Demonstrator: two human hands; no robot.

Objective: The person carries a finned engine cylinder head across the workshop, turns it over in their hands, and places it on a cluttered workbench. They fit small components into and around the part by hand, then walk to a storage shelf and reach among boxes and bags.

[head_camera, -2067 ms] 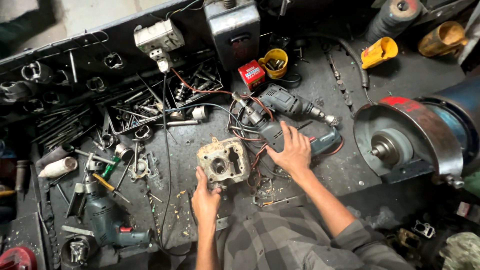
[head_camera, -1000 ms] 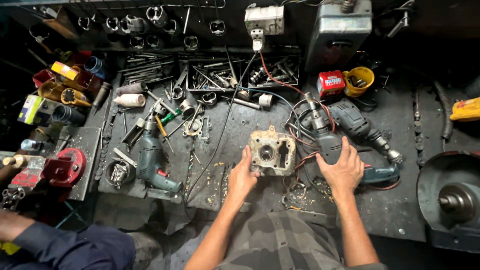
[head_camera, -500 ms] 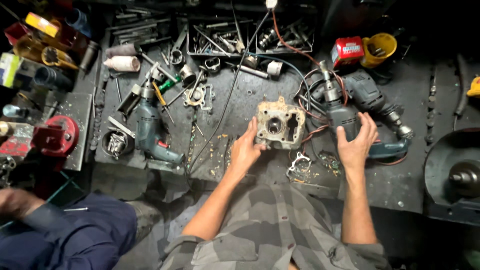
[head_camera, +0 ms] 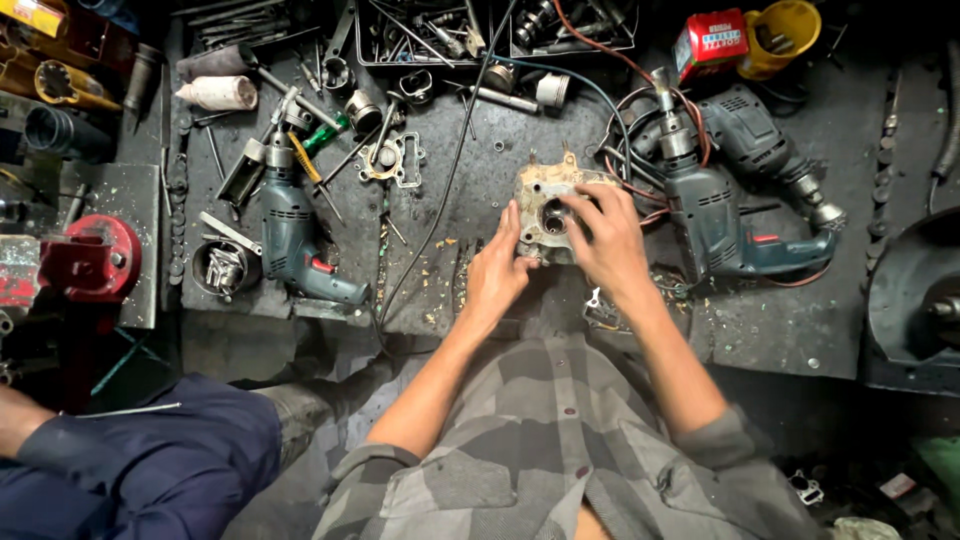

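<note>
Dark, grease-stained metal workbench (head_camera: 500, 170), seen from the head camera looking straight down, strewn with tools, loose parts and bits of debris. At its centre lies the landmark: a pale, dirty cast-metal housing with a round bore (head_camera: 548, 212), resting flat on the bench. The left hand (head_camera: 497, 272) meets the housing at its near left edge, fingers together and pressed against the casting, bracing rather than gripping it. The right hand (head_camera: 605, 240) lies over the housing's right side, fingers slightly spread and curled onto its top face beside the bore; whether they pinch a small part there cannot be told.

Right of the housing, just beside it, lie two blue-grey electric drills (head_camera: 735, 195) among red and black leads. Beyond these, far right and behind, stand a red rectangular tin (head_camera: 712, 45) and a yellow plastic cup (head_camera: 780, 38). Left of the housing, well apart, lies a third blue-grey drill with a red trigger (head_camera: 295, 245), and behind that a thin flat metal gasket-shaped plate (head_camera: 392, 160). Far left, a red bench vice (head_camera: 92, 258); near left, another person's dark blue sleeve (head_camera: 150, 460).

Judged step: steadying and working at the housing's top face. A further move would call for a firm left-hand brace and fine fingertip control at the bore.
</note>
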